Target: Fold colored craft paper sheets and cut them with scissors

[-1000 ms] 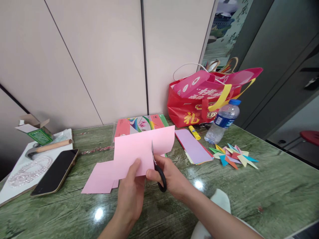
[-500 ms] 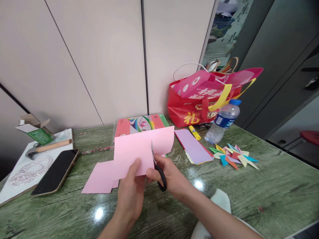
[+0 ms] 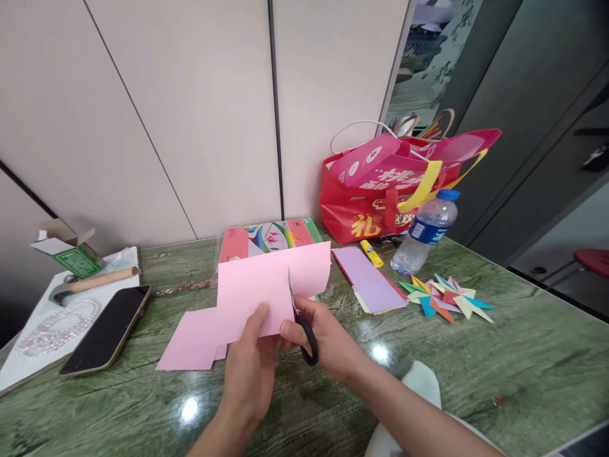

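My left hand [image 3: 250,365] pinches the lower edge of a pink paper sheet [image 3: 257,292] and holds it upright above the green marble table [image 3: 523,355]. My right hand [image 3: 328,339] grips black-handled scissors [image 3: 302,324]. Their blades stand upward in a cut partway through the sheet, right of its middle. More pink paper pieces [image 3: 190,343] lie flat on the table under the sheet, to the left.
A phone [image 3: 107,330], a hammer [image 3: 90,282] and beads lie on a white board at the left. Behind the sheet is a coloured paper pack [image 3: 269,238]. To the right are a paper stack [image 3: 368,285], a glue stick [image 3: 371,252], a water bottle [image 3: 423,231], a red bag [image 3: 390,190] and folded paper stars [image 3: 445,298].
Almost nothing differs; the pink sheet and scissors have shifted very slightly left and the blades sit at about the same height in the cut.
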`<state>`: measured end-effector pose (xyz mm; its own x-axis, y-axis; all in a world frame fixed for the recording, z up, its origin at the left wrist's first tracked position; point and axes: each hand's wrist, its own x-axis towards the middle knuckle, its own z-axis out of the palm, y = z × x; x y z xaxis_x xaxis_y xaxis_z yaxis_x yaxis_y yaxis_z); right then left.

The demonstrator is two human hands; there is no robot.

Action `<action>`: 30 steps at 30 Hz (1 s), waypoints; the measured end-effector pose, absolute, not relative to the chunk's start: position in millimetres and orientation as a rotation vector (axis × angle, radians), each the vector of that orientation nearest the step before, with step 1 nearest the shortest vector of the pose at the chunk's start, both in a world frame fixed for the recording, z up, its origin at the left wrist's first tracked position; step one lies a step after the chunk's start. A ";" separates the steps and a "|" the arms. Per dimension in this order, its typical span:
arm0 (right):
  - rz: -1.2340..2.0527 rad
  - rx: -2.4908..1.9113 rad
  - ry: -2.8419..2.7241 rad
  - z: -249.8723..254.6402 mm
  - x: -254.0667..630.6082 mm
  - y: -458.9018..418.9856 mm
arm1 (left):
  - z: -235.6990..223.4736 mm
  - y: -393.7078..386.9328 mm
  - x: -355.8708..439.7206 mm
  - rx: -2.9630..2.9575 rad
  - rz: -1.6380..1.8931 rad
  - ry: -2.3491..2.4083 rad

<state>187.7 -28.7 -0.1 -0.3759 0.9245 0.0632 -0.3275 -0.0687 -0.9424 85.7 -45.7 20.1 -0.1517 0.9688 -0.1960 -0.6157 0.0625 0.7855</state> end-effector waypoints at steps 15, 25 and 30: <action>1.661 -0.753 -1.172 -2.9 186.9 -28.8 | 21.6 -47.4 85.7 0.544 1.476 0.901; 1.663 -0.736 -1.171 -4.4 186.3 -28.9 | 22.9 -47.4 85.8 0.552 1.449 0.897; 1.652 -0.733 -1.173 -4.3 186.1 -27.6 | 21.3 -48.0 85.7 0.580 1.433 0.890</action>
